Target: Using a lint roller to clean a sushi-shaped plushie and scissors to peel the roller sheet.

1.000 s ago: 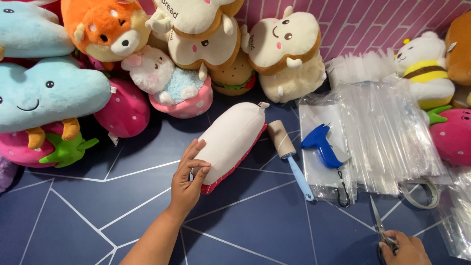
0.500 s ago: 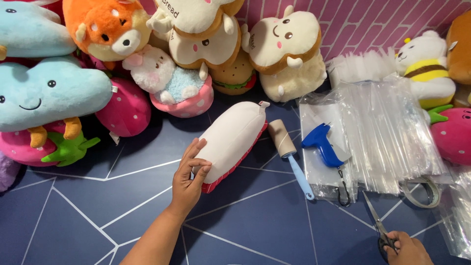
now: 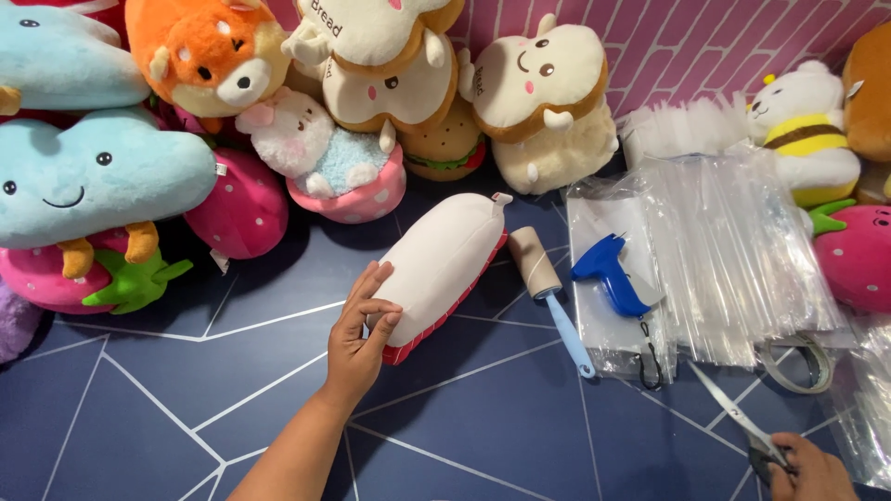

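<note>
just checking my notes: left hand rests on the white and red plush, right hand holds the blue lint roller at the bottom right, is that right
Not quite. The right hand holds scissors, not the lint roller. The blue-handled lint roller lies untouched on the floor beside the white and red plush. The left hand does rest on that plush, as the head view shows.

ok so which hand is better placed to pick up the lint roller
Probably the left hand: it rests on the white and red plush, and the lint roller lies just beside that. The right hand is further off and already holds scissors.
</note>
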